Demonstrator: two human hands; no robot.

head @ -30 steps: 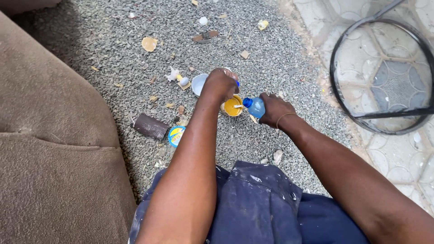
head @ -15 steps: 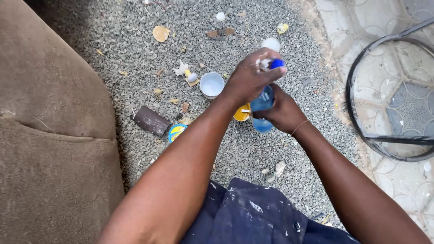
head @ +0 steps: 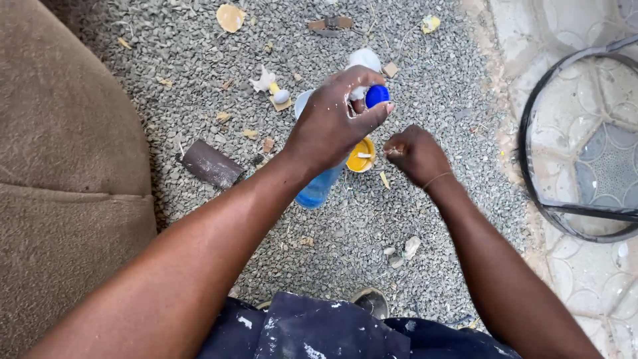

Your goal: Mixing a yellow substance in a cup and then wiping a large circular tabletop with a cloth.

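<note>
My left hand (head: 330,126) is closed around the upper part of a clear blue plastic bottle (head: 318,189) and holds it tilted above the gravel. The bottle's blue cap (head: 377,95) shows between my thumb and fingers. White paint flecks dot this hand. Just right of it, my right hand (head: 415,154) is curled into a loose fist, apart from the bottle; I cannot tell whether it pinches anything small. A small yellow lid (head: 362,157) with a pale smear lies on the ground between the two hands. My left hand partly hides a white cup (head: 302,103).
A brown cushion (head: 66,173) fills the left side. A dark brown flat piece (head: 211,164) lies on the gravel (head: 432,66). White scraps (head: 267,82), a white lump (head: 364,58) and dry leaves (head: 230,16) are scattered about. A round black-rimmed glass frame (head: 531,119) lies on the right.
My right hand has let go of the bottle and drawn off to the right, closing into a fist. My left hand still holds the bottle.
</note>
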